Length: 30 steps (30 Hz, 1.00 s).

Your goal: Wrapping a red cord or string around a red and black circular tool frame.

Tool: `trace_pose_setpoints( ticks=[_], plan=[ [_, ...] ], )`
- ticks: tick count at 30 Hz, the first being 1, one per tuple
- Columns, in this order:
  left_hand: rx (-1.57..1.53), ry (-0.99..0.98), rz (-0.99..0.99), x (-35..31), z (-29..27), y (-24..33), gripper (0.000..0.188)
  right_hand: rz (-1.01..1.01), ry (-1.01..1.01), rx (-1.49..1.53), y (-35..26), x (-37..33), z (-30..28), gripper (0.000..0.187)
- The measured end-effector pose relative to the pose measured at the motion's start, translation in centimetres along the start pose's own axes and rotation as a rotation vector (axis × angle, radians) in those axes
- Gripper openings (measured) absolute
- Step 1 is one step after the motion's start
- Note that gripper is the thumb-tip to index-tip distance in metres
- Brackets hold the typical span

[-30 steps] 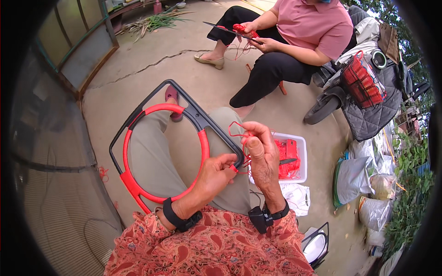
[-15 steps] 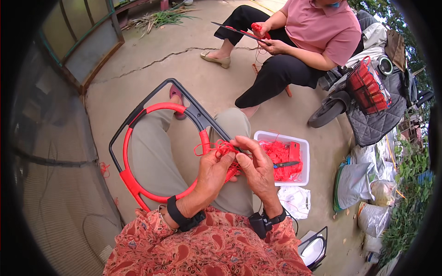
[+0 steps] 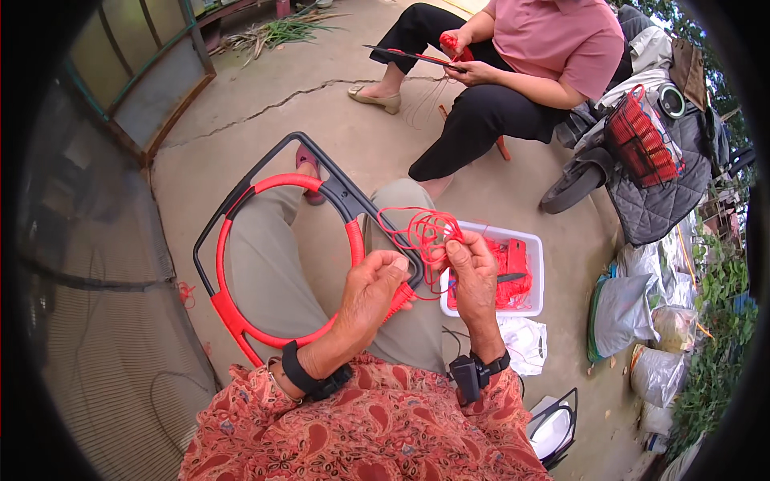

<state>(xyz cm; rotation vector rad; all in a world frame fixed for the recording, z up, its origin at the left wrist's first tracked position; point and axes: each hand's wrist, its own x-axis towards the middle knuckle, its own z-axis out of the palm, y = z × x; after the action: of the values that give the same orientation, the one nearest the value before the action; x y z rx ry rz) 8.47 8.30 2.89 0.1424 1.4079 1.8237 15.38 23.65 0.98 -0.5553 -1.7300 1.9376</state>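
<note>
Across my lap lies a black frame (image 3: 286, 144) with a round inner ring (image 3: 220, 256), much of it wrapped in red cord. My left hand (image 3: 365, 297) is closed round the frame's lower right side, thumb and forefinger together, and other fingertips show beneath the red wrapping. To the right of it, my right hand (image 3: 475, 276) pinches a loose bundle of red cord (image 3: 425, 232), its loops hanging above the frame's corner. A strand of the cord runs from the bundle down toward the wrapped part by my left hand.
A white tub (image 3: 536, 248) with red cord and a dark-bladed tool (image 3: 508, 278) stands at my right knee, near a white bag (image 3: 525, 345). Opposite sits a person in a pink shirt (image 3: 553, 48) working red cord on a similar frame (image 3: 401, 54). Sacks (image 3: 626, 313) line the right.
My right hand has drawn away from my left toward the right, carrying the bundle of red cord, which has opened into looser loops. My left hand stays at the frame.
</note>
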Motion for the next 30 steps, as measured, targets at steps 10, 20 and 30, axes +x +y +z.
trace_pose_setpoints(
  ticks=[10, 20, 30],
  plan=[
    [0.415, -0.189, 0.027, -1.3, -1.6, -1.0, 0.035, 0.035, 0.031, 0.060, -2.8, 0.6, -2.0, 0.020],
    [0.300, -0.189, 0.051, -1.9, -0.6, 0.0, 0.028, -0.578, -0.347, -0.829, -6.2, 0.4, 1.3, 0.021],
    [0.086, 0.059, 0.158, -2.4, 0.2, -0.5, 0.044, -0.581, -0.724, -1.134, -7.6, 1.8, 3.0, 0.008]
  ],
)
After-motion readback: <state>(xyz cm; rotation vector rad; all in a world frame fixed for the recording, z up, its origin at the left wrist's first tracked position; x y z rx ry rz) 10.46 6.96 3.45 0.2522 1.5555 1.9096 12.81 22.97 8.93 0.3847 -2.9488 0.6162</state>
